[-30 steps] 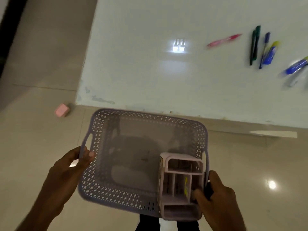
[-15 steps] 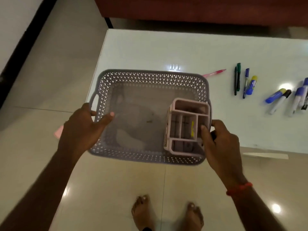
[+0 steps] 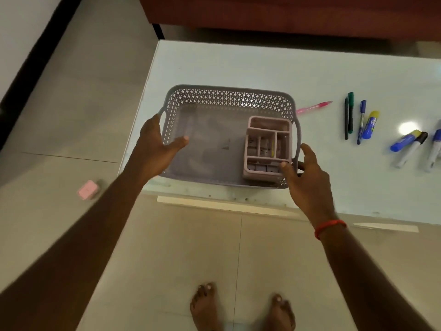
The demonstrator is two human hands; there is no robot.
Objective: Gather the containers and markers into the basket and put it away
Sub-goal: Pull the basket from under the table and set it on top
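Setting: beige tiled floor, a dark red sofa at the far side, and a glossy white tabletop between them.

Item 1, left hand: arm stretched forward to the basket's left wall. The thumb lies straight and points into the basket over the rim; the fingers reach round the outside by the left handle slot. They are mostly hidden, so whether they clamp the wall cannot be told.

Item 2, right hand: arm stretched forward, with a red thread band at the wrist. The fingers are spread and relaxed, gripping nothing. The thumb tip touches the near right corner of the organiser and the forefinger sits just beside the right handle.

Item 3, basket: grey, with perforated walls. It sits on the near left corner of the tabletop.

Item 4, organiser: pink, divided into compartments, upright in the basket's right near corner. It holds small pieces too blurred to identify and one yellow sliver.

Item 5, loose on the tabletop to the right of the basket:
- pink pen, near the basket
- black marker and green marker, side by side
- blue pen
- blue marker with yellow cap
- further right, another blue marker, a white one with black cap, and one cut off by the edge

Item 6, floor: a small pink block to the left and two bare feet below.
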